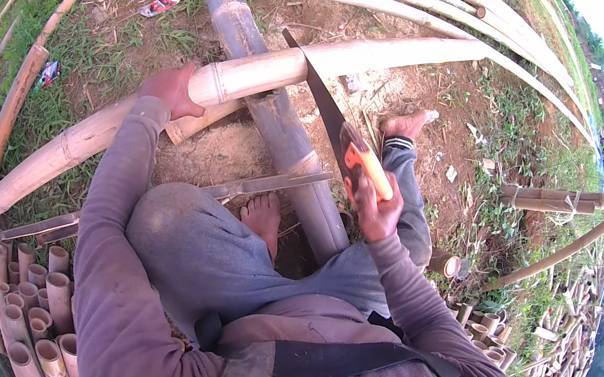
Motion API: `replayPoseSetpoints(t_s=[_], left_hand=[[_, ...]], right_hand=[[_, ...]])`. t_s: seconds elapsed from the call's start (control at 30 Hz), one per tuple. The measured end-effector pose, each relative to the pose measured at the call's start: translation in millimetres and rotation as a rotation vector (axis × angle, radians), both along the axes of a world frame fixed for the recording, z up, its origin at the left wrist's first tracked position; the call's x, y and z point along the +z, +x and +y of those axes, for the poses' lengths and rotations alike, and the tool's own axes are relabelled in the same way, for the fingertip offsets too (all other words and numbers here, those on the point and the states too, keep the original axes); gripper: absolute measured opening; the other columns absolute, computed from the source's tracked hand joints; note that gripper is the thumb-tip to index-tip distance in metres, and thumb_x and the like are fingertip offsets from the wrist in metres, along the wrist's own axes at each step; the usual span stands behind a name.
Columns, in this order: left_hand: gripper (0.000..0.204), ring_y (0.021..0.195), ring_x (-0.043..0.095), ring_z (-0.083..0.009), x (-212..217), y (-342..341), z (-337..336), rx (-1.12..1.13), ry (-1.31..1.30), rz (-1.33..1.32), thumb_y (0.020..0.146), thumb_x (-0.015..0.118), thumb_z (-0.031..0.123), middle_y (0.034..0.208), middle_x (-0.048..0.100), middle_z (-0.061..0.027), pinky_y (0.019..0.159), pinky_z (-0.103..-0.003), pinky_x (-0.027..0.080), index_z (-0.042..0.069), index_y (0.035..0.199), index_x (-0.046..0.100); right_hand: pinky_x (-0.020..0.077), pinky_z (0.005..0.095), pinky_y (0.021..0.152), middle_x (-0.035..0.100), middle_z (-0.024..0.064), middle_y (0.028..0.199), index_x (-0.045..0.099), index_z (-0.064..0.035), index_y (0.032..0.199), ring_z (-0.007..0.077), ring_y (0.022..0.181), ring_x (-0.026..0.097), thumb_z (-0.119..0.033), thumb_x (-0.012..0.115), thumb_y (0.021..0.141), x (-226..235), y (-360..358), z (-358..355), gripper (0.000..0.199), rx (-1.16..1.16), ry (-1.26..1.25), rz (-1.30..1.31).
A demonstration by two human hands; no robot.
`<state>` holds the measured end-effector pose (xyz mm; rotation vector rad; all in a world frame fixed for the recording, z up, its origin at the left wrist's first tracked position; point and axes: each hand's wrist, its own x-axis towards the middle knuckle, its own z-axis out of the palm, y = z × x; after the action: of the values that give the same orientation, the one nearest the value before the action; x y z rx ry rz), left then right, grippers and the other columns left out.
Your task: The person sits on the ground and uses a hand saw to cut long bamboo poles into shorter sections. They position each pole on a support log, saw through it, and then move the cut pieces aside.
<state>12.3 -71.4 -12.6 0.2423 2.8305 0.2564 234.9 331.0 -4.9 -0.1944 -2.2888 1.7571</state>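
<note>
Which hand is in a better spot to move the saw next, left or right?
Probably the right hand: it grips the saw's orange handle, and the blade meets the pale bamboo pole. The left hand holds that pole to the left of the blade.

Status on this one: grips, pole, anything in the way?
Left grip holding pale bamboo pole. Right grip on orange-handled saw, blade across pole. Pole over dark bamboo log; no obstruction visible at blade.

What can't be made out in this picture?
All in the head view:
Any cut's depth: hidden by the saw blade.
Dark log, middle: beneath the pale pole.
Pole surface under the left hand: covered.
Right hand, palm: hidden against the orange handle.
Red litter, markings: too small.
</note>
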Motion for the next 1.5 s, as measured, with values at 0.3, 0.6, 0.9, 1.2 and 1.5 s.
replayPoseSetpoints(t_s=[0.3,0.6,0.9,1.2,1.5], left_hand=[[0.099,0.115,0.069,-0.0412,6,5,2,0.055,0.0,-0.079,0.066,0.089,0.046,0.124,0.071,-0.0231,0.1,-0.05,0.054,0.006,0.149,0.053],[0.102,0.116,0.069,-0.0404,-14,-2,-7,0.054,0.044,-0.011,0.065,0.09,0.045,0.127,0.071,-0.0204,0.1,-0.05,0.055,0.007,0.151,0.052],[0.101,0.113,0.072,-0.0366,1,2,2,0.009,-0.057,-0.06,0.072,0.088,0.049,0.126,0.073,-0.0182,0.099,-0.048,0.058,0.009,0.155,0.048],[0.101,0.11,0.073,-0.0373,-19,1,-8,0.018,-0.001,0.041,0.07,0.088,0.049,0.121,0.074,-0.0187,0.097,-0.048,0.058,0.009,0.155,0.05],[0.102,0.112,0.073,-0.0374,0,1,4,0.022,-0.042,-0.071,0.069,0.088,0.049,0.125,0.074,-0.0192,0.099,-0.049,0.058,0.011,0.156,0.049]], right_hand=[[0.0633,0.0299,0.081,0.067,0.0104,0.097,0.057,0.0076,0.116,0.0112,0.084,0.068,-0.012,0.064,0.107,50,44,17,0.023,0.027,-0.04,-0.079],[0.0496,0.027,0.058,0.068,0.0032,0.077,0.066,0.0041,0.106,0.0068,0.069,0.063,-0.021,0.073,0.103,5,-155,-45,0.027,0.079,0.058,-0.083],[0.0661,0.0367,0.086,0.066,0.0113,0.102,0.056,0.0079,0.115,0.0162,0.09,0.069,-0.009,0.064,0.105,12,13,3,0.021,0.0,-0.167,-0.035],[0.0508,0.0238,0.061,0.07,0.0035,0.086,0.064,0.0034,0.111,0.0064,0.072,0.064,-0.016,0.072,0.104,-17,-98,-20,0.022,0.072,-0.183,-0.094],[0.0625,0.0349,0.082,0.069,0.0155,0.109,0.057,0.0067,0.117,0.0197,0.093,0.07,-0.01,0.067,0.105,-37,-63,-11,0.023,0.076,-0.165,0.012]])
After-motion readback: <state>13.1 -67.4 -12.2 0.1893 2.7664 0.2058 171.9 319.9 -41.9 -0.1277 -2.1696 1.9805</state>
